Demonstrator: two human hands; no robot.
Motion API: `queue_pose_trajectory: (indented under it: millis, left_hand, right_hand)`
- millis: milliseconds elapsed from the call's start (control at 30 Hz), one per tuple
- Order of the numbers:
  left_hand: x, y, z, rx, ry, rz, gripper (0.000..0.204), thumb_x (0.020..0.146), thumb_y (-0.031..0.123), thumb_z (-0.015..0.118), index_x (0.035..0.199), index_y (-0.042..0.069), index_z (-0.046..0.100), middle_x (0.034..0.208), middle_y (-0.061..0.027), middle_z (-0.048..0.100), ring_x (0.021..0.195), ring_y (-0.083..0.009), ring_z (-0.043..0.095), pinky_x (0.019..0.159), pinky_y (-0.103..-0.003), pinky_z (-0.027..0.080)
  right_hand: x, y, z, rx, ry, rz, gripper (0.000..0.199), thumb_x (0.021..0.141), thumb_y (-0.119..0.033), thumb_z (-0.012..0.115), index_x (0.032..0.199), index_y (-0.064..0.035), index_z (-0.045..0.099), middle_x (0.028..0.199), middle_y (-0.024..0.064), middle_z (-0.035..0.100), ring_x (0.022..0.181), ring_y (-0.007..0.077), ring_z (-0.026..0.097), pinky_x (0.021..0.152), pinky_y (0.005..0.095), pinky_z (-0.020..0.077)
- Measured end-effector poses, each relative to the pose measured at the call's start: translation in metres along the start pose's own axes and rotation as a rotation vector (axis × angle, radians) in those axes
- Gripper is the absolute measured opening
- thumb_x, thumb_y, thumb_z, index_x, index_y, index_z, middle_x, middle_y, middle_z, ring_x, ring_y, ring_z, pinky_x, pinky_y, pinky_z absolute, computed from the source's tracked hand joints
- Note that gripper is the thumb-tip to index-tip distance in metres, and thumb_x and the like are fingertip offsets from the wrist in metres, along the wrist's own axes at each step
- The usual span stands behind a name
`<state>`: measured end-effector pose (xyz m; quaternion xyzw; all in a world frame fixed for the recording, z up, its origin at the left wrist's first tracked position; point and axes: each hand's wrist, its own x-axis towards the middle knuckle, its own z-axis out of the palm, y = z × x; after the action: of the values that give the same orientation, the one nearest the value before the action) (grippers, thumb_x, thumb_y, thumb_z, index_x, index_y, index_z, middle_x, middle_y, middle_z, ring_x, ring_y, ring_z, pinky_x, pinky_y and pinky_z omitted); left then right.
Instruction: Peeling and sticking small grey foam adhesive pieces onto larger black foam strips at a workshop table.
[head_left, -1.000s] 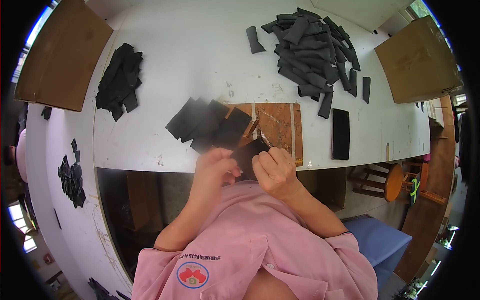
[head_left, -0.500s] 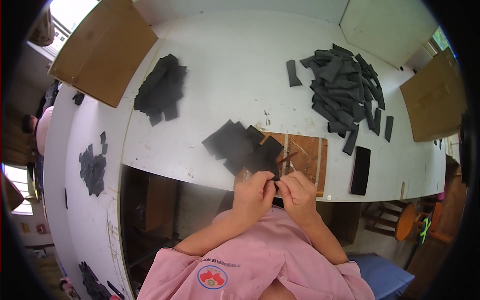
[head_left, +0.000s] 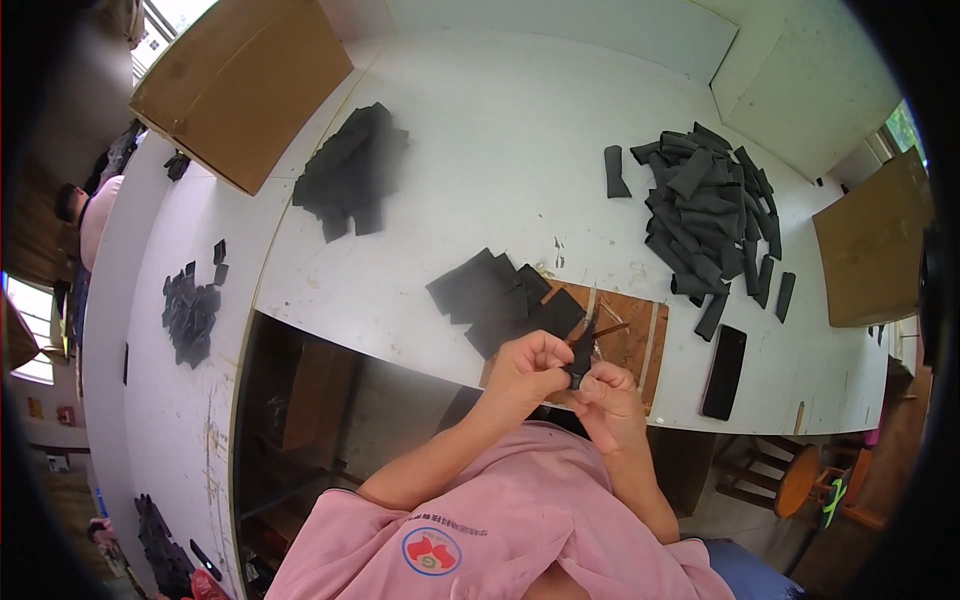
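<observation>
In front of my body, at the table's near edge, both hands work on one small black fabric piece [head_left: 580,362]. My left hand [head_left: 528,372] pinches it from the left between thumb and fingers. From the right, my right hand [head_left: 612,402] grips its lower end with closed fingertips. Flat black fabric pieces [head_left: 490,300] overlap just beyond my left hand, partly on a brown board [head_left: 648,345]. A thin dark brown object [head_left: 612,329] lies on the board near my fingers; its kind is unclear.
Rolled black fabric tubes [head_left: 705,205] are heaped at the right, with a phone [head_left: 724,372] nearer me. Another flat black pile [head_left: 350,170] lies at the far left. Cardboard boxes [head_left: 240,85] stand on both sides. A person in pink [head_left: 100,225] sits beyond the left table.
Both hands have moved slightly right and turned, and more of the fabric piece shows between them. The view has shifted a little. The piles stay as they were.
</observation>
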<state>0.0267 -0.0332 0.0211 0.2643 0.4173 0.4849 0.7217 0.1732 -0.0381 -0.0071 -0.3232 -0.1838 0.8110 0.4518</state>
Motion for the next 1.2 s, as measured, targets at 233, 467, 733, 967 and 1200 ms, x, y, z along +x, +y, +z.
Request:
queue_pose_trajectory:
  millis: [233,467,733,967,1200]
  left_hand:
    - [-0.003,-0.015,0.013,0.344,0.268,0.358,0.018,0.072,-0.010,0.047,0.086,-0.002,0.054,0.073,-0.0010,0.056,0.054,-0.0020,0.048,0.047,-0.016,0.038]
    - [-0.007,0.010,-0.003,-0.020,-0.172,-0.019,0.032,0.068,-0.013,0.048,0.098,-0.003,0.049,0.072,-0.0048,0.054,0.043,-0.0022,0.039,0.035,-0.016,0.029]
    - [-0.021,0.025,0.016,-0.092,-0.476,0.001,0.048,0.075,-0.007,0.051,0.120,0.001,0.041,0.073,-0.0026,0.052,0.054,-0.0034,0.044,0.046,-0.016,0.033]
    - [-0.026,0.007,0.033,0.323,0.090,0.413,0.015,0.080,-0.004,0.052,0.094,-0.003,0.057,0.087,-0.0054,0.053,0.063,-0.0067,0.051,0.055,-0.018,0.044]
    - [-0.022,0.032,0.034,-0.126,-0.069,0.136,0.010,0.081,-0.002,0.052,0.090,-0.003,0.049,0.078,-0.0100,0.056,0.042,-0.0061,0.042,0.037,-0.019,0.036]
  right_hand:
    - [0.004,0.007,0.002,-0.007,0.001,0.038,0.012,0.084,-0.014,0.054,0.075,-0.0075,0.052,0.073,-0.0022,0.051,0.064,0.0076,0.045,0.058,0.0226,0.0373]
    - [-0.007,0.004,0.003,0.011,0.010,-0.042,0.009,0.084,-0.012,0.054,0.079,-0.0053,0.055,0.074,-0.0038,0.050,0.069,0.0055,0.047,0.065,0.0204,0.0380]
    - [-0.010,-0.022,0.021,-0.142,-0.179,-0.301,0.008,0.082,-0.006,0.053,0.075,-0.0030,0.054,0.088,0.0004,0.047,0.080,0.0080,0.043,0.074,0.0220,0.0351]
    - [-0.017,-0.038,0.040,-0.670,-0.014,-0.575,0.008,0.081,-0.004,0.056,0.074,-0.0010,0.051,0.084,0.0040,0.050,0.072,0.0089,0.047,0.066,0.0208,0.0402]
    - [-0.019,-0.049,0.048,-0.707,0.017,-0.491,0.011,0.081,-0.009,0.058,0.077,-0.0014,0.051,0.077,0.0040,0.047,0.067,0.0090,0.046,0.060,0.0207,0.0391]
